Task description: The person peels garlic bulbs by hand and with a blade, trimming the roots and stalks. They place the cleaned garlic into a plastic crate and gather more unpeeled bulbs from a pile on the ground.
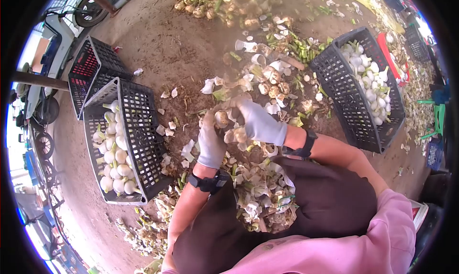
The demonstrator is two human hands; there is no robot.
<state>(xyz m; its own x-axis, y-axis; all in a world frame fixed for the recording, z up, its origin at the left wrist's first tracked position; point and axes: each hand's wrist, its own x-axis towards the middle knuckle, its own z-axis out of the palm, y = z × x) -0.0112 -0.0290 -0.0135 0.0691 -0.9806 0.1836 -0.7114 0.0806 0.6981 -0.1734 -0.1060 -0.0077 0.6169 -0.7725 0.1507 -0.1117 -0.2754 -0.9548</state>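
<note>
Both my hands wear pale work gloves and meet in front of my knees. My left hand (pixel 211 141) is closed around a garlic bulb (pixel 221 119) with brownish outer skin. My right hand (pixel 262 123) reaches in from the other side, fingers curled beside the bulb; what they pinch is blurred. Loose papery garlic skin (pixel 236 135) hangs just below the fingers. More peeled skins (pixel 263 192) lie heaped on the dark cloth between my legs. Unpeeled garlic bulbs (pixel 275 85) rest on the ground just beyond my hands.
Black plastic crates of cleaned white garlic stand at left (pixel 154 135) and right (pixel 334 99). Behind the left one is another crate (pixel 88 78). A garlic pile (pixel 210 1) lies ahead, with skins and green stalks (pixel 306 49) scattered over the dirt floor. A green stool (pixel 439 118) stands far right.
</note>
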